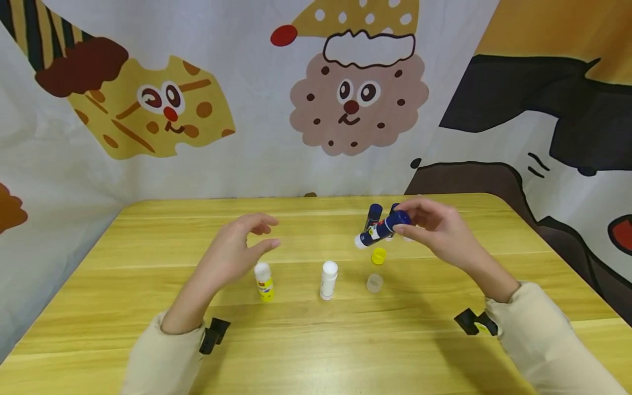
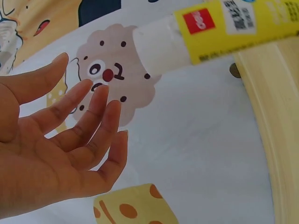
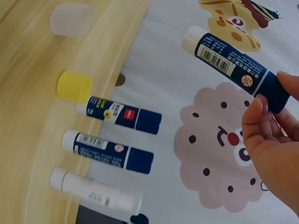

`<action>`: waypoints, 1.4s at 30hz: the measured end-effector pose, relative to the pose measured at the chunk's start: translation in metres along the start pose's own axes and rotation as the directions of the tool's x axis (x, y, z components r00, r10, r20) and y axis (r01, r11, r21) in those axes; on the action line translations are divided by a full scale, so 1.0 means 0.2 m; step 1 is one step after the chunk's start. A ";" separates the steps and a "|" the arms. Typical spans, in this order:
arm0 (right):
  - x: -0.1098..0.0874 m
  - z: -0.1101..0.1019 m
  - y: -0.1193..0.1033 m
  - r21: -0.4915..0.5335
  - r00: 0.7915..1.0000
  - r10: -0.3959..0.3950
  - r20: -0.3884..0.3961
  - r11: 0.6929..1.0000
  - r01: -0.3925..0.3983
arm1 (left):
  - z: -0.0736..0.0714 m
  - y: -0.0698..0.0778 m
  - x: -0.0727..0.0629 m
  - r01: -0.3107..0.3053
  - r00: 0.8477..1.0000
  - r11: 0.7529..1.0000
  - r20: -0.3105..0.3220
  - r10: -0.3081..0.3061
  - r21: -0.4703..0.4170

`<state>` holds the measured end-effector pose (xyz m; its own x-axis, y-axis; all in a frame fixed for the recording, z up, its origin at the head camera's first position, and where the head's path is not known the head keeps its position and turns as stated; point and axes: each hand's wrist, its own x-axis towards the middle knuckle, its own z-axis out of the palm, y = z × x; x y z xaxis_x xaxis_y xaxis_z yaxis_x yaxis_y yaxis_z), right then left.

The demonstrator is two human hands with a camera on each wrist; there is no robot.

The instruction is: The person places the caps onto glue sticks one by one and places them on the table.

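Observation:
My right hand (image 1: 439, 233) pinches a navy glue stick (image 1: 377, 233) by its blue cap, between thumb and fingers. It is tilted in the air, its white base pointing down and left. In the right wrist view the barcode side of its label shows. Over the left part of the table my left hand (image 1: 234, 247) hangs with relaxed, slightly bent fingers and holds nothing. Just below it a yellow glue stick (image 1: 265, 285) with a white top stands upright. A white glue stick (image 1: 328, 280) stands between the two hands.
Behind the held stick stand two navy glue sticks (image 3: 124, 116) and a white one (image 3: 98, 191), partly hidden in the head view. A yellow cap (image 1: 378, 256) and a translucent cap (image 1: 374, 283) sit before them. A printed cloth (image 1: 261, 164) hangs behind the wooden table (image 1: 306, 351).

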<state>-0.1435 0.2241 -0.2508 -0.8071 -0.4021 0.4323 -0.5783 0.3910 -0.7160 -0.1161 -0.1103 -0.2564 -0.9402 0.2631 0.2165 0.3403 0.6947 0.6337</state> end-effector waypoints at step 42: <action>-0.07 -0.33 0.35 -0.346 0.925 0.317 -0.208 0.861 -0.372 | -0.10 -0.24 -0.06 0.084 0.996 0.996 0.022 -0.085 0.021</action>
<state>-0.1800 0.3111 -0.2703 -0.9548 -0.0762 0.2873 -0.2387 0.7725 -0.5884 -0.1205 -0.1598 -0.2747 -0.9651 0.2179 0.1453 0.2599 0.7284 0.6340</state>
